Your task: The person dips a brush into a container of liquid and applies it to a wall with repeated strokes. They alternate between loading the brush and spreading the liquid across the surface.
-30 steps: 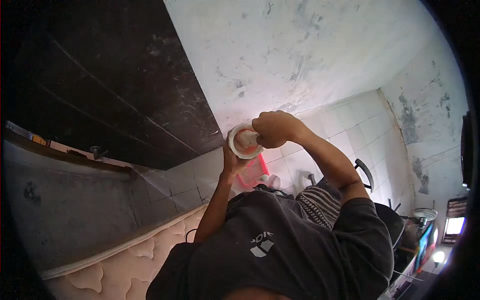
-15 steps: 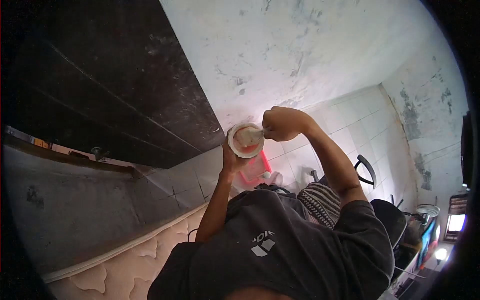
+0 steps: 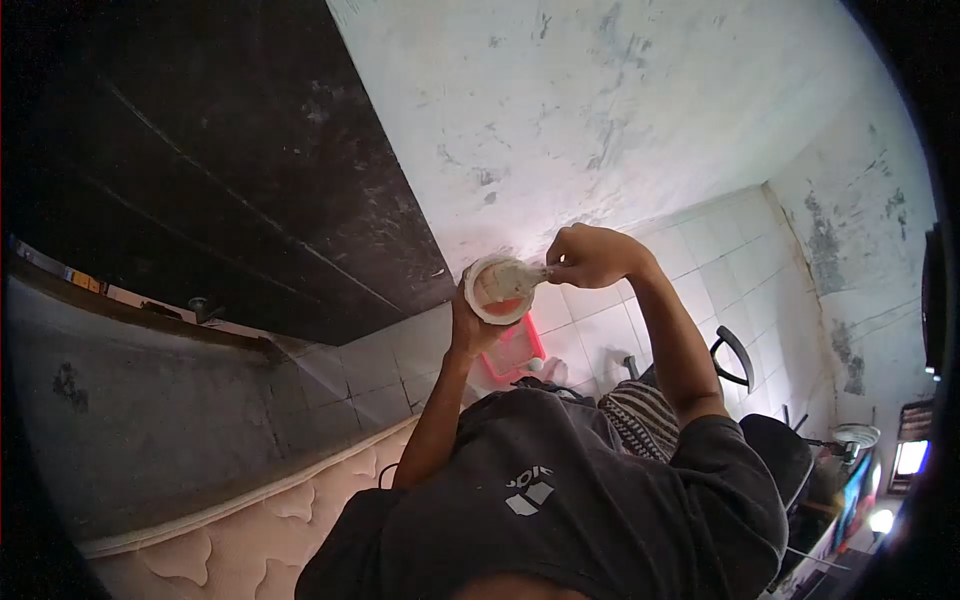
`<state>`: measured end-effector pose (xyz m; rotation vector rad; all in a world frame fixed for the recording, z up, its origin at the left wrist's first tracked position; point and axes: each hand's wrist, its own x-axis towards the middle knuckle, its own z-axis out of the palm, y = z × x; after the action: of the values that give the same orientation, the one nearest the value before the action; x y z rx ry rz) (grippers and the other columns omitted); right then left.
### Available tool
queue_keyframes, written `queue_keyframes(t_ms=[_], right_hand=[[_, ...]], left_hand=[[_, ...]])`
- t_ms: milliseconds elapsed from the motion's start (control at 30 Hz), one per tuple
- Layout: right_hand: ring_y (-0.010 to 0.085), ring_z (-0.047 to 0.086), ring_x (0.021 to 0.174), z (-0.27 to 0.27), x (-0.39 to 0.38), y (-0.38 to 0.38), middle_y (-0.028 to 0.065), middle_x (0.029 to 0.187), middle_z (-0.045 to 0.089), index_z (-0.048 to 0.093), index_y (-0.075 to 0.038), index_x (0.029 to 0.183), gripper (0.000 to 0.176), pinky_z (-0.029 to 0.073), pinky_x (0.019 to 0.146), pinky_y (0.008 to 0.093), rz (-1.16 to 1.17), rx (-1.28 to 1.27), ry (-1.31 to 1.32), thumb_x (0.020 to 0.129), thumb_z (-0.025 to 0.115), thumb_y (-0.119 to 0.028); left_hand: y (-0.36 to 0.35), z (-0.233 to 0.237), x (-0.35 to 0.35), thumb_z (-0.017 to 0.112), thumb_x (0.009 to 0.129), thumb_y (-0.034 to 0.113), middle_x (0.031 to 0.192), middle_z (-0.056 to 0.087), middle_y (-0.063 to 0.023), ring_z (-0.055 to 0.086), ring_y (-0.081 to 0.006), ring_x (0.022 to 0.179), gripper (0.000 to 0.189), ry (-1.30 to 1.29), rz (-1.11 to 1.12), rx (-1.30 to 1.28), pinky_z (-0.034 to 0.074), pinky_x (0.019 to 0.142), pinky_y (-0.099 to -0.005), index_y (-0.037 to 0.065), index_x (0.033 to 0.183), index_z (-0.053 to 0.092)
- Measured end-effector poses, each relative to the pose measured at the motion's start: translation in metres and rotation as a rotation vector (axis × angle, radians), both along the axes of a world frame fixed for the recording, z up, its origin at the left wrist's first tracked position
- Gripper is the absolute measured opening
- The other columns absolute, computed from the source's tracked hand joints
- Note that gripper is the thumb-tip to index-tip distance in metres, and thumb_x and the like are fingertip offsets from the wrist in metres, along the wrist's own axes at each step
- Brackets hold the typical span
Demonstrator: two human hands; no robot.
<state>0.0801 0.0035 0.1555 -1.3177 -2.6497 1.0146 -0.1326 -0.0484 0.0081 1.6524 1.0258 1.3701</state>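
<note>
A round tub [image 3: 496,320] with a pale, crusted rim and a pinkish-orange inside is held up in front of me. My left hand [image 3: 468,328] is closed around its lower left side, with the fingers partly hidden behind it. My right hand [image 3: 592,257] grips the thin handle of what looks like a flat paintbrush [image 3: 512,278], coated whitish. Its wide head reaches over the rim into the tub's mouth. How much paint or paste lies inside cannot be made out.
A blotchy pale wall [image 3: 600,110] rises ahead. A dark panel [image 3: 250,150] stands at the left, close to the tub. Below, a pink tray [image 3: 541,345] lies on the tiled floor [image 3: 590,330]. A mattress [image 3: 230,530] is at lower left, a black curved handle [image 3: 738,358] at right.
The tub and both hands sit slightly lower and further right in view. My right hand has turned from a fist-like grip, its fingers now pointing more toward the tub.
</note>
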Motion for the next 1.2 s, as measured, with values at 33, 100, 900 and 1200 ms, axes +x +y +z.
queue_keyframes(t_ms=[33, 100, 900, 1200], right_hand=[[0.0250, 0.056, 0.052, -0.004, 0.002, 0.001, 0.0153, 0.059, 0.060, 0.067, 0.001, 0.077, 0.019, 0.042, 0.051, 0.0372, -0.024, -0.043, 0.057, 0.079, 0.062, -0.017], [0.0216, 0.055, 0.050, -0.005, 0.004, 0.003, 0.0136, 0.057, 0.059, 0.066, 0.002, 0.077, 0.018, 0.041, 0.050, 0.0361, -0.052, -0.087, 0.114, 0.079, 0.062, -0.016], [0.0299, 0.065, 0.073, 0.011, -0.012, -0.053, 0.0133, 0.080, 0.063, 0.068, -0.009, 0.090, 0.016, 0.052, 0.064, 0.0417, -0.042, 0.448, -0.220, 0.078, 0.057, -0.011], [0.0266, 0.062, 0.064, -0.027, -0.009, -0.062, 0.0105, 0.078, 0.057, 0.061, -0.010, 0.114, 0.036, 0.050, 0.053, 0.0399, -0.038, 0.712, -0.076, 0.079, 0.056, -0.015]], left_hand=[[0.002, -0.003, 0.001, 0.087, 0.058, 0.012, 0.112, 0.060, -0.0114, 0.060, -0.0231, 0.102, 0.073, -0.025, -0.023, -0.014, 0.048, 0.091, -0.0364, 0.003, 0.120, 0.051], [0.003, -0.003, 0.004, 0.088, 0.059, 0.013, 0.112, 0.061, -0.0110, 0.060, -0.0226, 0.103, 0.073, -0.049, -0.051, -0.030, 0.047, 0.092, -0.0363, 0.003, 0.120, 0.050], [0.009, 0.020, 0.005, 0.087, 0.060, 0.012, 0.106, 0.065, -0.0104, 0.063, -0.0193, 0.098, 0.062, -0.029, -0.059, -0.193, 0.051, 0.086, -0.0353, 0.002, 0.114, 0.058], [0.013, 0.015, 0.003, 0.087, 0.062, 0.012, 0.106, 0.063, -0.0113, 0.061, -0.0219, 0.096, 0.062, -0.004, -0.019, 0.038, 0.050, 0.084, -0.0359, 0.002, 0.114, 0.054]])
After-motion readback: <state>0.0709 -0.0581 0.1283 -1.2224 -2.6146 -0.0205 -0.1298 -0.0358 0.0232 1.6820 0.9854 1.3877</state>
